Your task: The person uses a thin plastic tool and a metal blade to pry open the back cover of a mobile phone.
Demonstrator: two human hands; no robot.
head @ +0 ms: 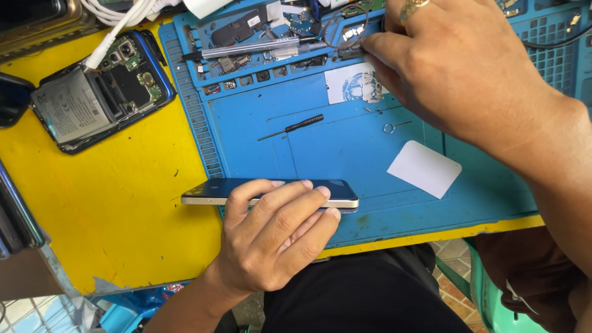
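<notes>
On blue mat (320, 142), left hand (271, 240) gripping phone (271, 192); right hand (456, 74) perhaps pinching parts, screwdriver (291, 127) between.

A yellow-topped desk (117, 216), scuffed and chipped along its near edge, carries a blue rubber work mat (345, 142) with a ribbed strip on its left side and small tray compartments along the far edge. On the bare yellow, to the left of the mat, lies an opened blue-framed phone (98, 92) with its grey battery and circuit boards showing and a white cable (114, 34) running to it. A slim dark phone with a pale metal frame (271, 192) lies across the mat's left near corner, partly over the yellow.
</notes>
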